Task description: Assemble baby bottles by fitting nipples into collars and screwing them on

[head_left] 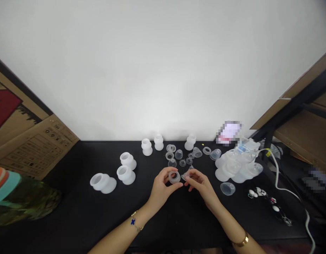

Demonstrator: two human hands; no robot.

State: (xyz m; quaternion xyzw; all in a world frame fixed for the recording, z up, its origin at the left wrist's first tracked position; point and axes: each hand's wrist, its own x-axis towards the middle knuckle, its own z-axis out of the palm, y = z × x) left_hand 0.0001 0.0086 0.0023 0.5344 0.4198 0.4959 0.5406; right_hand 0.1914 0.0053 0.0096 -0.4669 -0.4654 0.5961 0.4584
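Left hand: the grip, thumb and fingers curved about a ring's breadth apart, holds a translucent, frosted ring. Just to the ring's right, the right hand pinches a small, clear, flanged piece, partly hidden by fingers. Beyond, on the matte black bench: glossy, transparent domed caps; farther, white, waisted, open-necked bottles near the smooth, pale wall.

Ring just left of teat

A plain white wall, brightest low in the middle, backs the black desk. Dark-framed shelving stands at right.
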